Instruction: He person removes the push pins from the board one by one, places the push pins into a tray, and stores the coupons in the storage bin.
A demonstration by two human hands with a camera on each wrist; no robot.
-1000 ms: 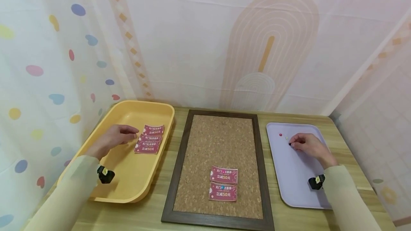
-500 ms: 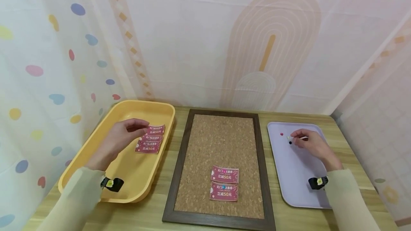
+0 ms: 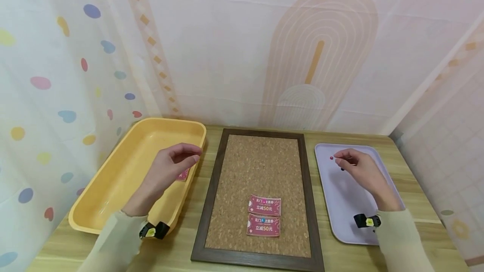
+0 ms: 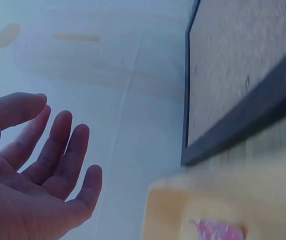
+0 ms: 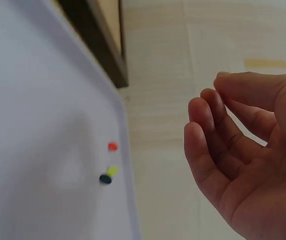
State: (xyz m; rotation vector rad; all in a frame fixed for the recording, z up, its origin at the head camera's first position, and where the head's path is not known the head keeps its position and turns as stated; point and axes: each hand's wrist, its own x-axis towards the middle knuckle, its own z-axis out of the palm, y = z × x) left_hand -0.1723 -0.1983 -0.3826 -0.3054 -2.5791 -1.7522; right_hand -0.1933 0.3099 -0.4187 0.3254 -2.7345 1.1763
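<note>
My left hand (image 3: 170, 171) hangs over the right side of the yellow tray (image 3: 121, 179), fingers loosely bent and nothing visible between them. Beneath it a pink coupon (image 3: 183, 175) shows in part; the hand hides the others. My right hand (image 3: 359, 171) hovers above the lavender tray (image 3: 355, 230), thumb and index fingertips close together, with nothing seen in them. Near those fingers lie a red pushpin (image 5: 113, 146), a yellow pushpin (image 5: 112, 170) and a black pushpin (image 5: 105, 178). Two coupons, an upper coupon (image 3: 261, 209) and a lower coupon (image 3: 262, 230), lie on the cork board (image 3: 264, 167), each with a pin head showing.
Between the two trays lies the board's dark wooden frame (image 3: 211, 196). All of these stand on a wooden table (image 3: 170, 255). A patterned curtain (image 3: 227, 53) closes off the back and sides.
My left hand has moved right across the yellow tray, now covering most of the coupons there. My right hand has shifted slightly, its fingertips a little further left, apart from the black pushpin.
</note>
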